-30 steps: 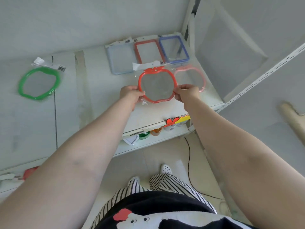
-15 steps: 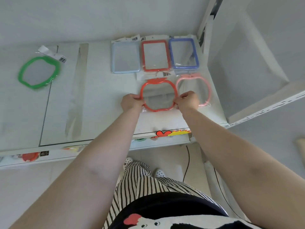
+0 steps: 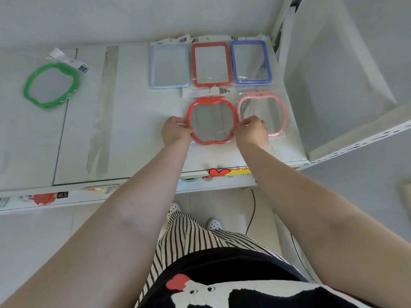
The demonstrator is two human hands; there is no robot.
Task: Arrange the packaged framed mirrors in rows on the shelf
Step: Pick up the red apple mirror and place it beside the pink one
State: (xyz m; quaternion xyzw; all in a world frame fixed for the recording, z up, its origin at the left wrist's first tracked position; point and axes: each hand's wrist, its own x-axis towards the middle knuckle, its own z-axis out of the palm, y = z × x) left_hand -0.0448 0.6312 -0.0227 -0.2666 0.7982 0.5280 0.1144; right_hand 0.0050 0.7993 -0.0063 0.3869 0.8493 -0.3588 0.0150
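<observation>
White shelf (image 3: 138, 121) fills the head view, with a wall behind it. At 12 o'clock lie three rectangular mirrors: pale blue (image 3: 169, 66), red (image 3: 210, 64) and dark blue (image 3: 250, 61). Just below them, the red apple-shaped mirror (image 3: 210, 120) lies flat, touching the pink apple-shaped mirror (image 3: 262, 114). The left hand (image 3: 176, 131) and right hand (image 3: 252, 131) each pinch its frame sides. A green mirror (image 3: 51, 85) lies well apart at 10 o'clock.

Your red apple mirror (image 3: 210, 121): glossy plastic frame, crinkled clear film wrap, paper barcode label (image 3: 224, 91). Shelf (image 3: 133, 107): smooth white, satin sheen.
</observation>
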